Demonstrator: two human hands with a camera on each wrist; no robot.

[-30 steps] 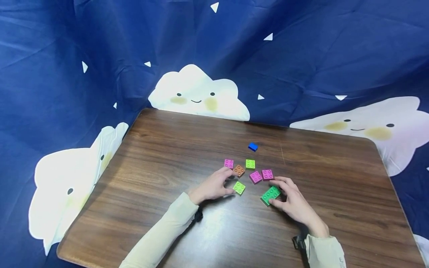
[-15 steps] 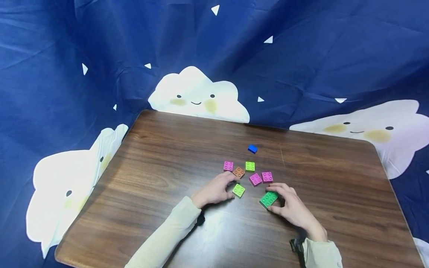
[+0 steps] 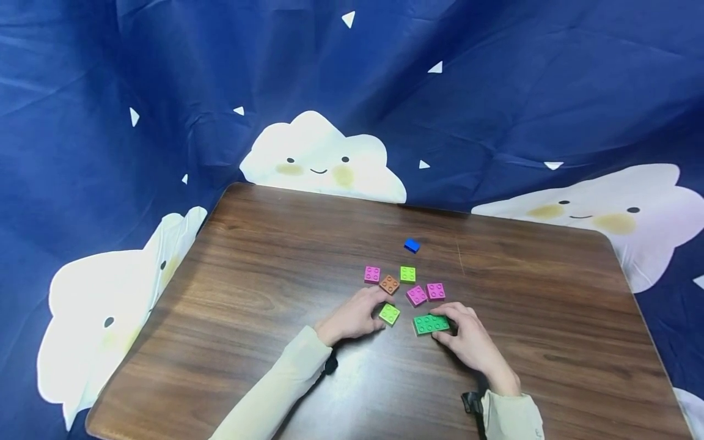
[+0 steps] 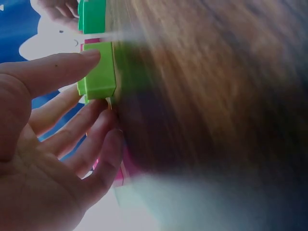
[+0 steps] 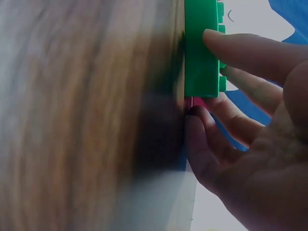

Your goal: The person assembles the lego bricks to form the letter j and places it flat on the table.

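In the head view my left hand (image 3: 359,313) has its thumb and index finger on opposite sides of a lime green square toy brick (image 3: 389,314). The left wrist view shows the thumb lying against that lime brick (image 4: 100,72), the other fingers curved behind and below. My right hand (image 3: 467,336) pinches the right end of a longer green brick (image 3: 430,324) between thumb and fingers. Studs up, its long side runs left to right. From the right wrist, the thumb presses the side of the green brick (image 5: 201,62), low at the tabletop.
Just beyond the hands lie a pink brick (image 3: 372,274), a brown brick (image 3: 390,284), a second lime brick (image 3: 408,274) and two more pink bricks, one (image 3: 417,295) beside the other (image 3: 436,291). Farther back is a small blue brick (image 3: 412,245). A blue cloud-print curtain (image 3: 352,67) borders the wooden table (image 3: 275,244).
My right hand has turned the green brick from slanted to nearly level and moved it left. My left thumb and index finger have come in around the lime brick.
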